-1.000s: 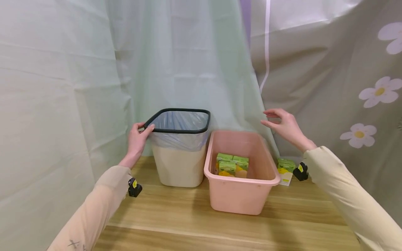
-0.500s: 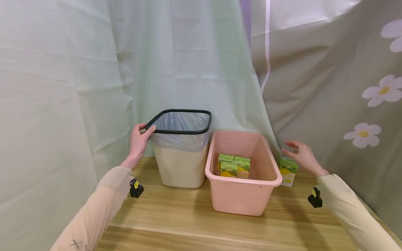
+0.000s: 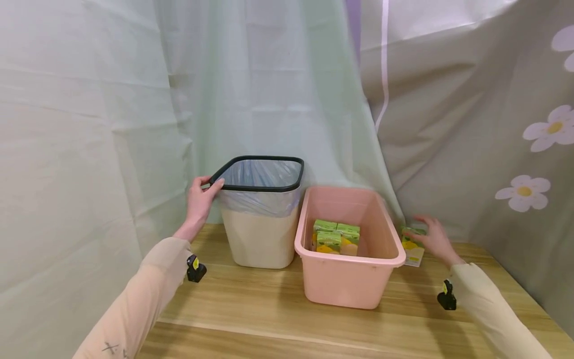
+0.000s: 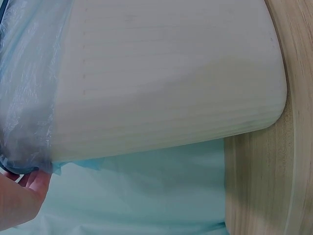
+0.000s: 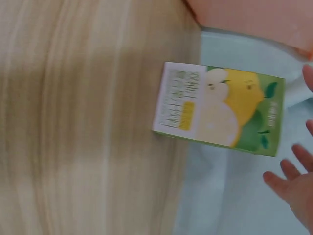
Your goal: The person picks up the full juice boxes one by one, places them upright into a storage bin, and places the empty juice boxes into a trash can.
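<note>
My left hand (image 3: 200, 200) pinches the black rim (image 3: 257, 189) of a cream trash bin (image 3: 257, 239) at its left corner, thumb on top; a thin bluish liner (image 4: 34, 88) hangs over the outside. At the right, my right hand (image 3: 436, 240) has its fingers spread around the top of a green and yellow juice box (image 3: 412, 252) standing upright. In the right wrist view the fingertips are apart from the juice box (image 5: 220, 108), near its top end. Several similar boxes (image 3: 334, 238) sit inside the pink tub (image 3: 343, 281) between the hands.
The wooden table (image 3: 251, 319) carries everything. A pale green curtain (image 3: 269, 99) hangs close behind the bin and tub, and a grey flowered cloth (image 3: 448, 124) stands behind the juice box and along the right side.
My right hand has come down from beside the tub's far right corner and moved right, reaching the juice box. The left hand keeps its hold on the bin's rim.
</note>
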The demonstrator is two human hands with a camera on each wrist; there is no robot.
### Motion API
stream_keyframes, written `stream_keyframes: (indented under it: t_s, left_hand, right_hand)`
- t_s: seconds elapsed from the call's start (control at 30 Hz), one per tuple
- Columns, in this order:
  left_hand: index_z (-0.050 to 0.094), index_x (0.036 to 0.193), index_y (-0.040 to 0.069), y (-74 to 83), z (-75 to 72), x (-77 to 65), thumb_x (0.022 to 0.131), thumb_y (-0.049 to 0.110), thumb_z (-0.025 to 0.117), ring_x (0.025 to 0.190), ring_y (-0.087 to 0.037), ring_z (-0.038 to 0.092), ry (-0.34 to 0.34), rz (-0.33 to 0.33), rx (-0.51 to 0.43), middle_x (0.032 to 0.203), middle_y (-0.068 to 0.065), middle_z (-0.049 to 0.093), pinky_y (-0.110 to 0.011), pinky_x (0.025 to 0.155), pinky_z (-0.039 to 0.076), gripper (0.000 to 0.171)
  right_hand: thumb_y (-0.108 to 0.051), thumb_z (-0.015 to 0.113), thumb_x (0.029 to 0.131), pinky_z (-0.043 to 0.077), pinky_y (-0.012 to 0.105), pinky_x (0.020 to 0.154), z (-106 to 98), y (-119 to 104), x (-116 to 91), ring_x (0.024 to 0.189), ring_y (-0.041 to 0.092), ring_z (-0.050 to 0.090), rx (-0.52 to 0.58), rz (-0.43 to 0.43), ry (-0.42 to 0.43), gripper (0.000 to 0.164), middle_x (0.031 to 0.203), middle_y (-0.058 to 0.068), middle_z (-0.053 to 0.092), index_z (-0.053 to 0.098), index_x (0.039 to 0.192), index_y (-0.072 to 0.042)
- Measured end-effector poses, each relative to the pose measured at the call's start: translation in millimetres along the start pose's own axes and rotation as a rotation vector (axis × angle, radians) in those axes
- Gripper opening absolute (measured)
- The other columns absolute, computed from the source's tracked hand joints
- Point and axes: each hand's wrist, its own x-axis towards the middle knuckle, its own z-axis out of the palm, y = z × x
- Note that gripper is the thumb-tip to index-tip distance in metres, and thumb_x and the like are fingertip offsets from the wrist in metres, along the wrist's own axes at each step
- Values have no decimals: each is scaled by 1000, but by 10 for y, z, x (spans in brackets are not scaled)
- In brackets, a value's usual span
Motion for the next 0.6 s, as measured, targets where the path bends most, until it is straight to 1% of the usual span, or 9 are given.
stream_keyframes:
  t_s: [0.1,0.2,0.37,0.4,0.53,0.6]
  left_hand:
    - [42,123,-8,6,0,-6,87,31,60,100,-28,49,-1,-1,-2,123,-19,45,-28,78,39,56]
    - [42,124,-8,1,-5,-10,87,30,60,101,-28,49,-6,-6,-9,124,-19,45,-28,79,39,56]
    - [42,124,-7,-7,-9,-20,87,31,60,100,-27,49,-4,0,-10,124,-18,45,-26,78,39,56]
    - [41,124,-8,48,-13,-51,87,28,60,101,-28,49,-7,-3,-12,124,-20,45,-27,79,39,55]
    - [40,126,-8,52,-9,-47,87,29,60,102,-29,49,-15,-4,-15,125,-20,44,-29,81,39,57]
    - [40,126,-8,59,-9,-42,88,29,59,103,-29,48,-17,-6,-9,126,-20,44,-29,81,39,57]
  right_hand:
    - [-26,69,81,22,64,87,49,41,-17,114,53,24,-22,34,8,69,124,37,29,37,125,14]
    - [-28,70,79,23,64,88,92,70,-13,113,53,24,-45,65,10,73,124,39,27,34,125,15]
    - [-27,71,79,25,63,87,148,110,-23,110,54,26,-47,114,1,78,122,42,24,30,125,20]
    - [-27,71,78,25,62,88,157,117,-29,111,54,26,-45,115,3,78,122,42,24,29,125,20]
    - [-24,71,78,24,61,89,189,138,-50,111,54,26,-33,105,27,76,121,43,26,30,123,22]
    - [-21,71,78,26,60,88,210,146,-58,108,53,29,-24,90,46,74,118,43,29,31,122,23]
